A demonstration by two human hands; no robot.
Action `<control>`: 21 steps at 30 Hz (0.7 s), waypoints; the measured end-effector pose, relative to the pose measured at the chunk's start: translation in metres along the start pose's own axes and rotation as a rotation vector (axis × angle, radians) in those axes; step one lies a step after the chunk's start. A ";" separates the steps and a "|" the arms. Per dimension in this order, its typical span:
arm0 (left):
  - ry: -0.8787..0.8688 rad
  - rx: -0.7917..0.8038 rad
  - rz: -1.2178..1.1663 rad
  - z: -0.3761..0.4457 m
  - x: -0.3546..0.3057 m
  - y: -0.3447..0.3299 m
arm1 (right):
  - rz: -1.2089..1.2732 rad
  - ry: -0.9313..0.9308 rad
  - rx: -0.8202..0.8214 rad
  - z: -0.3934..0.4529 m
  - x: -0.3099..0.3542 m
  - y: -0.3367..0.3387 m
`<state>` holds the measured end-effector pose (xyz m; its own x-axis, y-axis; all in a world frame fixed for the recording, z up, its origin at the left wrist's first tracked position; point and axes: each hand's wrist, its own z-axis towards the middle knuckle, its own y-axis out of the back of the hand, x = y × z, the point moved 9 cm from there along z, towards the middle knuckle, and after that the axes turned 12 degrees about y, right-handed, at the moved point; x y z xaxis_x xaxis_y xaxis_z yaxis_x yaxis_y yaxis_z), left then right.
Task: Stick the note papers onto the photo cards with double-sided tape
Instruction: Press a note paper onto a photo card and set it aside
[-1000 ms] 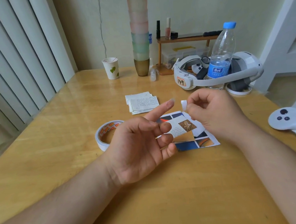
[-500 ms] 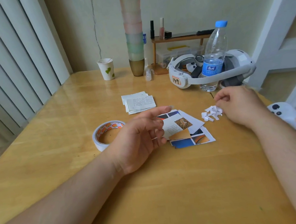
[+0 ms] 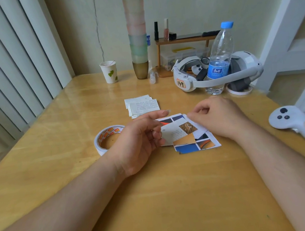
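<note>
Both hands over the photo cards, mid-tabletop

The left hand point(image 3: 141, 142) has its grip loose, fingers relaxed and apart, fingertips at the left edge of the cards point(image 3: 183, 132), which lie fanned near the tabletop point(image 3: 156, 199) middle. The right hand point(image 3: 217, 116) sits on their far right corner, fingers curled together; can't tell if it pinches anything. The notes point(image 3: 143, 105) are stacked just past the cards toward the far edge, printed text too small to read. The tape point(image 3: 107, 139) roll lies flat left of the cards, orange print on its inside. At the far edge: a paper cup point(image 3: 109, 72) with green leaves and a thin stick across its mouth, a tall stack of cups point(image 3: 137, 34), a clear water bottle point(image 3: 219, 59), mostly empty, blue label unreadable, and a headset point(image 3: 217, 74) tagged "149". A controller point(image 3: 297, 126) lies at the right edge.
</note>
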<state>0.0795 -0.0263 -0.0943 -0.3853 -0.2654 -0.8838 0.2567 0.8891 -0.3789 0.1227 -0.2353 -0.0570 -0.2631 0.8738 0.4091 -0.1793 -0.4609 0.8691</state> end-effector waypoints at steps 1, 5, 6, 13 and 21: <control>-0.006 -0.009 0.000 0.000 -0.001 0.002 | -0.033 -0.009 0.047 -0.001 0.005 -0.007; -0.016 -0.029 0.011 0.001 -0.004 0.008 | -0.144 -0.053 0.201 -0.006 0.017 -0.027; -0.019 -0.026 0.009 0.001 -0.005 0.008 | -0.149 -0.063 0.198 -0.006 0.019 -0.027; -0.048 -0.045 -0.007 0.001 -0.008 0.011 | 0.055 -0.108 0.121 -0.006 0.021 -0.031; -0.071 -0.102 -0.031 0.000 -0.013 0.020 | 0.566 -0.078 -0.028 -0.007 0.024 -0.022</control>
<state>0.0893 -0.0049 -0.0907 -0.3273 -0.3160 -0.8905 0.1531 0.9122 -0.3800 0.1138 -0.2054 -0.0680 -0.2547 0.4978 0.8290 -0.0566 -0.8635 0.5012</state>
